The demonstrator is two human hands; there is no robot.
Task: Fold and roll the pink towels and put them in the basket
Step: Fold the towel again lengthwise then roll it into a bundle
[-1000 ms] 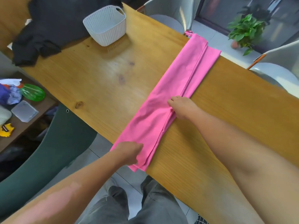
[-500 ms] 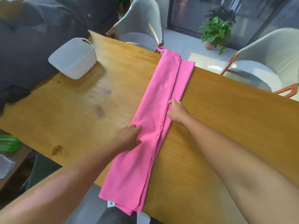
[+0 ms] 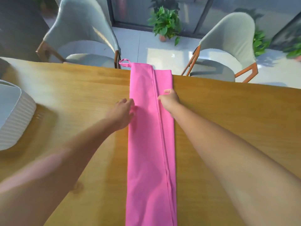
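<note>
Long smooth pink towel [image 3: 146,144] strip, lengthwise-folded

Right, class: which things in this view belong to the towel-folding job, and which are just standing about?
Part of the job:
pink towel, folded into a long strip
white basket
left hand and right hand, both on the towel
wooden table

Just standing about:
two grey chairs
potted plants

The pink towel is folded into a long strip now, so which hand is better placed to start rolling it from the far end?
Probably the right hand: it already rests on the pink towel, slightly nearer its far end. The left hand only touches the towel's left edge, a little further back.
</note>
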